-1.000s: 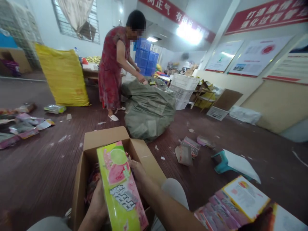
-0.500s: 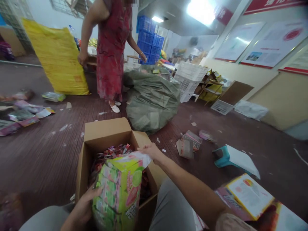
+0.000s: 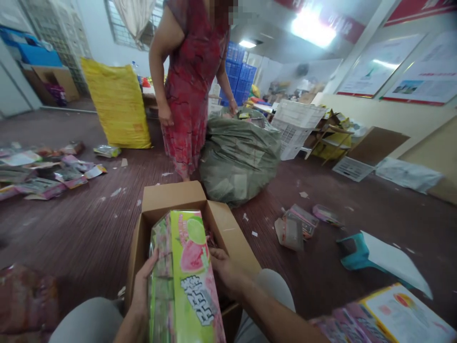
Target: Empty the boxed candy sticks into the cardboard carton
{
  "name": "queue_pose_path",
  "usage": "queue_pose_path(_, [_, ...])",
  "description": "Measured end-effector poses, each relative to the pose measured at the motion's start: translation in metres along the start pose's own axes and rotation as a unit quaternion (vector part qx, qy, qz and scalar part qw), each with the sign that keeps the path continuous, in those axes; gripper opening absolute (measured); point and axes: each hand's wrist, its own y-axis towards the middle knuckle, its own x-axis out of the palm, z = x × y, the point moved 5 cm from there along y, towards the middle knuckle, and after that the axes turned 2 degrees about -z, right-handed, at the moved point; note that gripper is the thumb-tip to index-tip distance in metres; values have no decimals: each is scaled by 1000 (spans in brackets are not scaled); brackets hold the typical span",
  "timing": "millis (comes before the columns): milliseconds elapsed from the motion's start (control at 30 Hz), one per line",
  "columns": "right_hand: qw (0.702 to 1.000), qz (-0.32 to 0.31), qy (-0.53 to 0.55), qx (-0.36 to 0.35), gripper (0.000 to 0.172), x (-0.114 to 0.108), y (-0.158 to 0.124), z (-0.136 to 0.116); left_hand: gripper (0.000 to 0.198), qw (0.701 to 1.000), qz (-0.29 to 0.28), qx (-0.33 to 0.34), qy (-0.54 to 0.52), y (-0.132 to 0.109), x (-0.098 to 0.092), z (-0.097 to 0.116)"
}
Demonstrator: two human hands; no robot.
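A green and pink candy package (image 3: 189,267) with lime and guava pictures stands tilted above an open cardboard box (image 3: 174,193) between my knees. It has a clear side that shows packets stacked within. My left hand (image 3: 145,278) grips its left side, thumb on the clear face. At its right edge, the curled fingers of my right hand (image 3: 224,267) press against the package; some fingertips are hidden behind it. Small dark red packets fill part of the cardboard box, mostly covered by the package.
Ahead, a person in a red dress (image 3: 189,81) stands beside a large green sack (image 3: 243,157). A yellow sack (image 3: 116,105) is further left. Flattened packaging (image 3: 67,176) litters the floor. To my right lie clear containers (image 3: 293,231), a teal stool (image 3: 357,252) and more printed cartons (image 3: 403,309).
The package has turned upright, its printed face now toward me. My right hand has let go of the whitish film at its top and moved down to its right edge. The view has shifted left.
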Motion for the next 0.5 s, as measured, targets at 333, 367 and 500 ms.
queue_pose_path(333, [963, 192, -191, 12, 55, -64, 36, -40, 30, 1000, -8, -2, -10, 40, 4, 21])
queue_pose_path(367, [952, 214, -219, 1, 56, -70, 38, -42, 26, 1000, 5, 18, -16, 45, -1, 24])
queue_pose_path(500, [942, 284, -178, -31, 56, -91, 40, -34, 13, 988, 63, 130, -51, 64, -19, 35])
